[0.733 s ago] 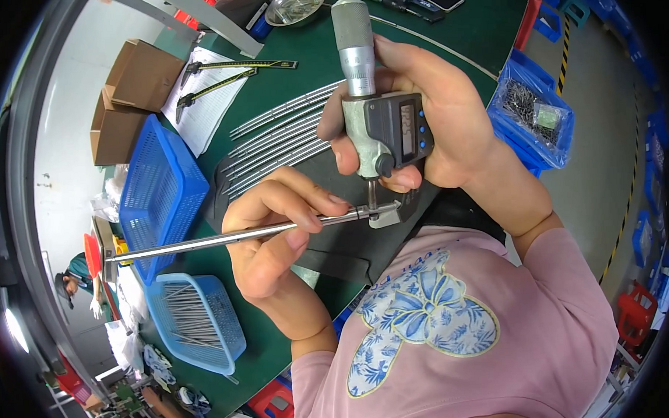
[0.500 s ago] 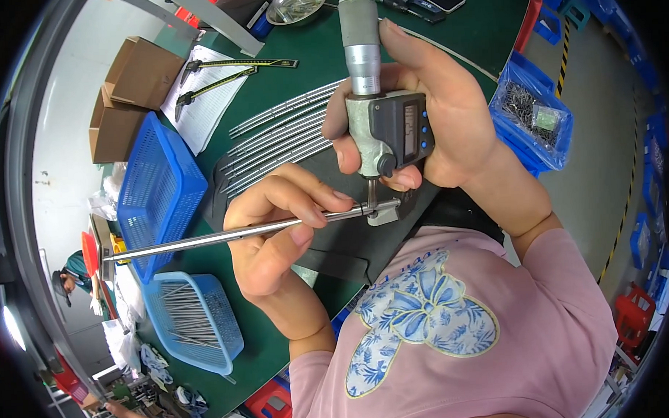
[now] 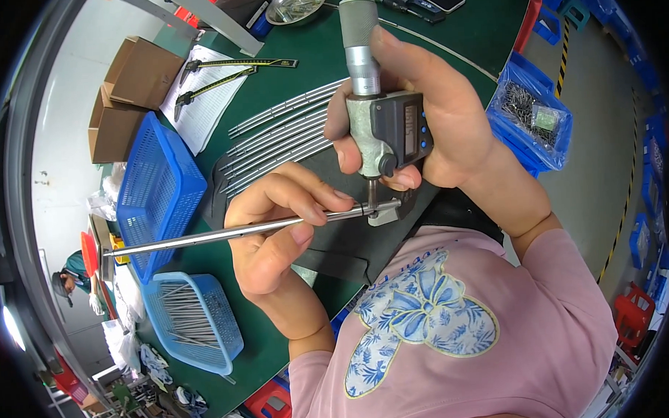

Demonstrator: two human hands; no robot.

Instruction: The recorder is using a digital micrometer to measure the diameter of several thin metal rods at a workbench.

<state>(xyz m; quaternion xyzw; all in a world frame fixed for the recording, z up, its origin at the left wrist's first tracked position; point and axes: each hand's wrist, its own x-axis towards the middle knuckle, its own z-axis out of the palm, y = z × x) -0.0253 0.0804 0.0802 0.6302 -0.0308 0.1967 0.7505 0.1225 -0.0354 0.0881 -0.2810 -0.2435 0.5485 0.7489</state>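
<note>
Measuring looks under way: left hand (image 3: 276, 233) pinches a thin steel rod (image 3: 225, 232), its tip between the anvils of a digital micrometer (image 3: 379, 126) gripped at two o'clock by right hand (image 3: 427, 110). Closing the spindle gently seems next.

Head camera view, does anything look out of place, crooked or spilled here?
Nothing stands out. The left hand holds a metal rod level in the digital micrometer gripped by the right hand; spare rods lie roughly parallel on the mat.
</note>
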